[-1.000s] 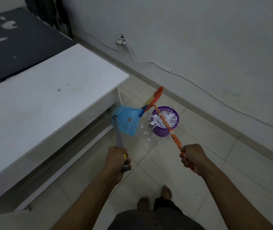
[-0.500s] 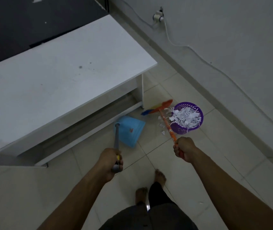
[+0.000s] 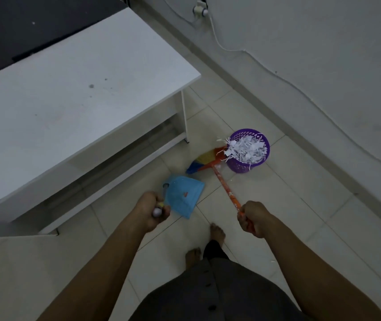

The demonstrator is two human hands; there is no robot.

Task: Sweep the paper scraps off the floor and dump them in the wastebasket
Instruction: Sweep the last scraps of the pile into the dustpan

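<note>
The grey wall (image 3: 300, 54) runs along the right, with a white cable (image 3: 217, 40) trailing down it from a plug (image 3: 200, 10). Pale floor tiles (image 3: 312, 205) fill the corner below it. On the left the white desk (image 3: 69, 93) takes up most of the room, its corner leg (image 3: 184, 117) coming down not far from the work, with a dark surface (image 3: 23, 22) behind it.

The person stands barefoot, a foot (image 3: 217, 232) forward on the tile. Just beside the desk's low shelf is the blue dustpan (image 3: 182, 195), with no scraps visible in it; whether it touches the floor I cannot tell. The purple wastebasket (image 3: 242, 167) stands upright near the wall, well clear of the desk. The broom (image 3: 208, 161) lies between dustpan and basket, its coloured head right against the basket's base.

The left hand (image 3: 152, 209) has its fingers curled tight round the end of the dustpan's handle. The right hand (image 3: 254, 218) grips the orange broom handle near its top, fingers wrapped fully round.

The paper scraps (image 3: 246, 149) are heaped in the wastebasket, some hanging over its rim on the broom side; a few small white bits (image 3: 218, 167) lie on the tile by the broom.
</note>
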